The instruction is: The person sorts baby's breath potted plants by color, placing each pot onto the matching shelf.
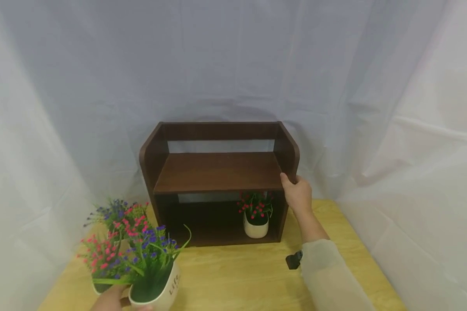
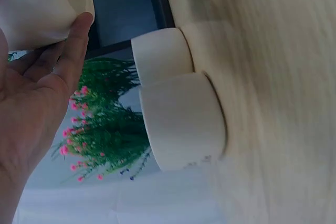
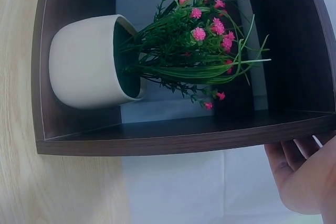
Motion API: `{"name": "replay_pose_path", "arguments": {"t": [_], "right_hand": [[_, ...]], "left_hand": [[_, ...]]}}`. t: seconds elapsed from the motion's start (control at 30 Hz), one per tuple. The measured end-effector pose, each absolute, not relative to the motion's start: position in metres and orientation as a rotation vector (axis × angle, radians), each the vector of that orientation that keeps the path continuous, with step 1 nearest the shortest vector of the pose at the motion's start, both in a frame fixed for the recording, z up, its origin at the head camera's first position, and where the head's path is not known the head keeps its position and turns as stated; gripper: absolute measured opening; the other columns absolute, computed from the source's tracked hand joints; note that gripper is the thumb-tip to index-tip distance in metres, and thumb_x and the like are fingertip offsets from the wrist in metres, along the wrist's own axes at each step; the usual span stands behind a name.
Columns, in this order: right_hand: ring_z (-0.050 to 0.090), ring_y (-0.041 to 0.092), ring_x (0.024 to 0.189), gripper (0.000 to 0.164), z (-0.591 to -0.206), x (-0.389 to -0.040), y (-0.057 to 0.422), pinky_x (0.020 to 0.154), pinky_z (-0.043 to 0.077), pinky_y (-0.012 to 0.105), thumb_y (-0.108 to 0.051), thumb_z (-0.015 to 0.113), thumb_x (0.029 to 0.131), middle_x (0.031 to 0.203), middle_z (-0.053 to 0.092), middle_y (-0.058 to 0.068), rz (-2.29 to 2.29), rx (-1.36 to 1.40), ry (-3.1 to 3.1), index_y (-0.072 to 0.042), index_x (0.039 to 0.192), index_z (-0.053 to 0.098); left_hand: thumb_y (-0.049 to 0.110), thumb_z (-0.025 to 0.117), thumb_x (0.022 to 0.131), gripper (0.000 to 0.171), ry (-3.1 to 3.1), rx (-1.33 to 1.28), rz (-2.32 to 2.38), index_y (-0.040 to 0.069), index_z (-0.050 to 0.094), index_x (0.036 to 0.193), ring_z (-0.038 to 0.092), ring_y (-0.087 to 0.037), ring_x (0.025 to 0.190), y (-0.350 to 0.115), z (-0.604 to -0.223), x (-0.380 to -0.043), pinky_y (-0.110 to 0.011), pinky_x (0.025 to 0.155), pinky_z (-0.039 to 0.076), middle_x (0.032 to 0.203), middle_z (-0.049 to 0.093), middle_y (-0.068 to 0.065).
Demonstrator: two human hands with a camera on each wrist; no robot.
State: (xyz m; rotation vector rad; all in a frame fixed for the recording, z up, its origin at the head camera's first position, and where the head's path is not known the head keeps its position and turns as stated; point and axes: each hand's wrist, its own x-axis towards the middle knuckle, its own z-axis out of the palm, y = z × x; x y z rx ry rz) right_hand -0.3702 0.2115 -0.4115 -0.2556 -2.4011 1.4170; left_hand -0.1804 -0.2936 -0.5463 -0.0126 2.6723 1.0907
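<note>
holding a purple-flowered potted plant [image 1: 155, 289] up off the tabletop [image 1: 225, 276] in the left hand [image 1: 113, 300], with fingers and thumb around the white pot, in front and to the left of the brown shelf unit [image 1: 218, 170]. gripping the unit's right side panel [image 1: 289, 149] with the right hand [image 1: 299, 196], with thumb in front and fingers around the outer side. near the held plant, on the tabletop, a nearer white pot [image 2: 184, 121] and a farther white pot [image 2: 161, 56], both planted and upright. in the lower compartment, toward the right end, a pink-flowered potted plant [image 3: 92, 61], also upright. apparently midway through stocking the unit, bracing it while carrying. likely calling next for a lift forward and rightward, clear of the standing pots, then a level set-down on a bare board; cannot tell whether upper or lower.
</note>
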Motion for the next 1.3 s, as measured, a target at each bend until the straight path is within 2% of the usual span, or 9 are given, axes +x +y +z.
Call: {"name": "replay_pose_path", "arguments": {"t": [0.1,0.3,0.47,0.67,0.8,0.9,1.07,1.3], "right_hand": [[0.056,0.052,0.143,0.075,-0.411,-0.371,0.212,0.120,0.049,0.063,-0.052,0.059,0.107,0.151,0.060,0.035,1.409,-0.261,-2.408,0.010,0.149,0.058],[0.061,0.051,0.137,0.069,-0.412,-0.372,0.210,0.116,0.052,0.062,-0.050,0.060,0.107,0.145,0.065,0.034,1.405,-0.243,-2.386,0.009,0.143,0.063],[0.062,0.050,0.137,0.069,-0.413,-0.372,0.208,0.116,0.052,0.062,-0.050,0.061,0.107,0.145,0.065,0.033,1.417,-0.240,-2.376,0.009,0.143,0.063],[0.062,0.050,0.137,0.068,-0.412,-0.372,0.208,0.116,0.052,0.062,-0.050,0.060,0.106,0.145,0.066,0.033,1.412,-0.239,-2.373,0.008,0.143,0.064],[0.062,0.050,0.136,0.067,-0.412,-0.372,0.208,0.116,0.052,0.062,-0.049,0.061,0.106,0.144,0.066,0.033,1.406,-0.238,-2.375,0.008,0.141,0.065],[0.062,0.051,0.136,0.067,-0.412,-0.371,0.208,0.116,0.052,0.062,-0.049,0.061,0.106,0.143,0.066,0.034,1.405,-0.240,-2.373,0.009,0.141,0.065],[0.063,0.051,0.135,0.067,-0.413,-0.371,0.209,0.115,0.053,0.062,-0.049,0.061,0.106,0.142,0.067,0.034,1.405,-0.246,-2.361,0.008,0.139,0.066],[0.064,0.050,0.134,0.066,-0.414,-0.371,0.211,0.115,0.052,0.062,-0.049,0.061,0.106,0.142,0.068,0.033,1.421,-0.246,-2.357,0.008,0.139,0.067]], "left_hand": [[0.035,0.095,0.084,0.095,2.731,-0.015,1.168,-0.013,0.048,0.151,0.080,-0.037,0.104,-0.255,-0.501,-0.166,-0.052,0.092,0.067,0.146,0.058,-0.042],[0.039,0.093,0.085,0.093,2.858,0.112,1.082,-0.012,0.051,0.151,0.081,-0.031,0.101,-0.241,-0.487,-0.173,-0.042,0.087,0.068,0.144,0.062,-0.038],[0.032,0.094,0.085,0.087,2.870,0.265,1.180,-0.011,0.053,0.149,0.080,-0.033,0.105,-0.230,-0.478,-0.178,-0.033,0.085,0.068,0.139,0.067,-0.034],[0.031,0.093,0.087,0.084,2.832,0.226,1.281,-0.013,0.053,0.147,0.080,-0.034,0.107,-0.213,-0.468,-0.184,-0.038,0.090,0.068,0.140,0.066,-0.035],[0.031,0.093,0.087,0.084,2.804,0.204,1.345,-0.012,0.053,0.147,0.080,-0.034,0.107,-0.202,-0.462,-0.186,-0.033,0.086,0.068,0.142,0.063,-0.035],[0.033,0.094,0.084,0.084,2.837,0.227,1.337,-0.008,0.055,0.146,0.081,-0.030,0.105,-0.195,-0.458,-0.188,-0.030,0.083,0.068,0.142,0.066,-0.032],[0.039,0.096,0.081,0.082,2.892,0.216,1.315,-0.003,0.061,0.141,0.082,-0.026,0.103,-0.182,-0.449,-0.190,-0.032,0.083,0.068,0.139,0.070,-0.025],[0.033,0.097,0.080,0.072,2.826,0.238,1.478,0.001,0.065,0.136,0.080,-0.023,0.102,-0.163,-0.438,-0.196,-0.027,0.082,0.067,0.128,0.075,-0.017]]}}
